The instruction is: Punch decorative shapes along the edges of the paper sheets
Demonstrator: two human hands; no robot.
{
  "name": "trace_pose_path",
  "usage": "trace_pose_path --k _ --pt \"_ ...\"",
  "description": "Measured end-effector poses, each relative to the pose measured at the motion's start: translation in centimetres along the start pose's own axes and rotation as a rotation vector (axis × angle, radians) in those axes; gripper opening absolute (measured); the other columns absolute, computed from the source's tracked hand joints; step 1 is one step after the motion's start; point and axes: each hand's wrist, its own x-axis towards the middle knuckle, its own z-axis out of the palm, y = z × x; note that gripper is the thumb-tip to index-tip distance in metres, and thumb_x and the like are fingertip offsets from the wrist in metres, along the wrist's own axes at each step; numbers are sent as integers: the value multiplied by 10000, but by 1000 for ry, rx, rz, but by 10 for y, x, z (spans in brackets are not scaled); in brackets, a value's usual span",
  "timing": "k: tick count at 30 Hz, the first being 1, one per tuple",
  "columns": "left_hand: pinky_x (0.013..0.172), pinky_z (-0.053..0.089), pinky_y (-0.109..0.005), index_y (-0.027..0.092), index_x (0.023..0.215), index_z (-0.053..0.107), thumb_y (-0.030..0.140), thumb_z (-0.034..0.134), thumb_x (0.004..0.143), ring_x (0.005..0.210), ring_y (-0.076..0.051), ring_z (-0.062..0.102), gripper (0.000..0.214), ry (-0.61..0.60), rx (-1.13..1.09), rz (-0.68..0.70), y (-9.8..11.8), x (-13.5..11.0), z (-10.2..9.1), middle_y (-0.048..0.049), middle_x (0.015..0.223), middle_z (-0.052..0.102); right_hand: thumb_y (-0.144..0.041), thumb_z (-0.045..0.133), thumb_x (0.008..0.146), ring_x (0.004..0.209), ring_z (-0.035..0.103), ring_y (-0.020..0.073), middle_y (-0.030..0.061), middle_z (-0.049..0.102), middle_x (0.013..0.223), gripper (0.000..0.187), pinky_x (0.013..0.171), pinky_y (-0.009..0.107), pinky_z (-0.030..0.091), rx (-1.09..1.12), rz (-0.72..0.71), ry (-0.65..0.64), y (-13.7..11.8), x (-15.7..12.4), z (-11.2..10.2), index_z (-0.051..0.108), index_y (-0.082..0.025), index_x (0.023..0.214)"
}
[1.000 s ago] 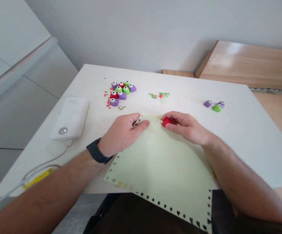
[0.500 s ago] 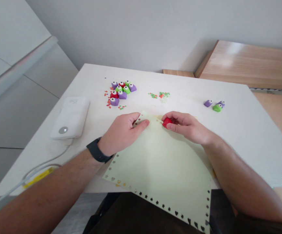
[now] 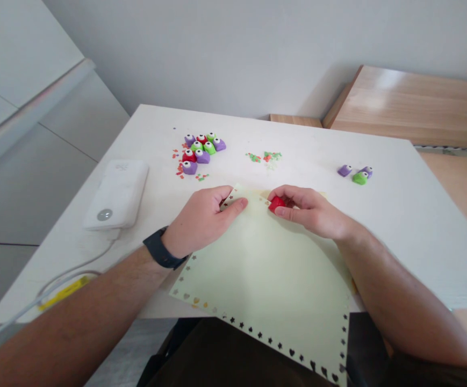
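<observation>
The pale sheet is pinched by the nearly closed left hand; the red punch is gripped by the curled right hand. The sheet is best kept flat.

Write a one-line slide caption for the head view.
Left hand holds pale green paper while the right hand grips a red punch at the paper's far edge.

A pale green paper is held at its far left corner by the left hand, and a red punch is gripped at the far edge by the right hand. Star and heart holes are cut along the borders. More punches are clustered beyond the left hand, and paper bits are scattered on the white table. A power bank is joined to a cable.
</observation>
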Motion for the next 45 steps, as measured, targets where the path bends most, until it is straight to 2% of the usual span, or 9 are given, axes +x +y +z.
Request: trace_pose_path --k 13,31,45 --pt "549 234 -290 206 744 539 483 559 985 582 -136 426 368 -8 -2 8 0 0 -1 35 615 491 -378 712 935 807 526 176 31 617 898 262 722 322 426 29 6 4 -2 -1 -2 699 -181 1107" --pt "547 218 -287 202 720 535 470 570 978 569 -128 399 374 -10 -12 4 1 -1 -1 40 595 458 -358 710 921 821 513 179 37 600 912 267 738 333 405 48 28 -23 -4 -1 -3 675 -165 1103" --pt "552 223 -288 202 744 557 486 566 984 572 -128 421 372 -14 -9 -3 -2 -1 1 40 607 494 -351 718 914 801 503 167 25 592 892 262 720 320 400 66 35 -30 -4 -1 -2 672 -163 1091"
